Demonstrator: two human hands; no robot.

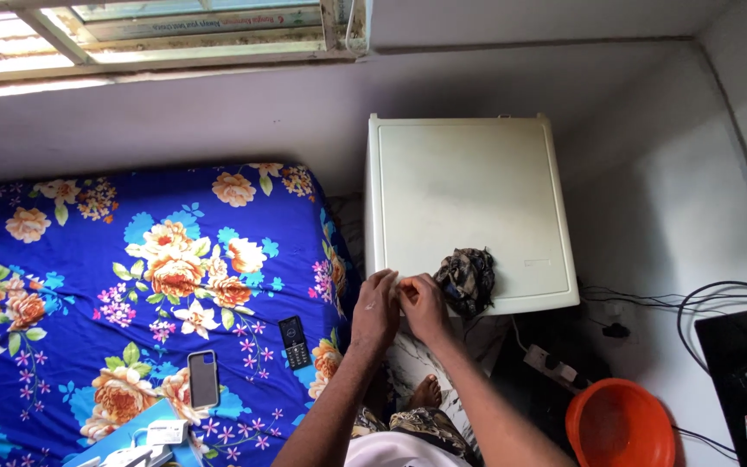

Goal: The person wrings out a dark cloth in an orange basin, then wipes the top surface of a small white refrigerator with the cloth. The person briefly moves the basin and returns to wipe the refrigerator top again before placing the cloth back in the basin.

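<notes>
Both hands meet at the fridge's [469, 199] front edge: left hand [376, 310] and right hand [421, 304] with fingertips pinched together on something too small to make out. Dark cloth [467, 278] lies just beside the right hand; bed [131, 285] to the left.

A home bedroom: floral-sheeted bed [131, 285] beside a small fridge [469, 207].
</notes>
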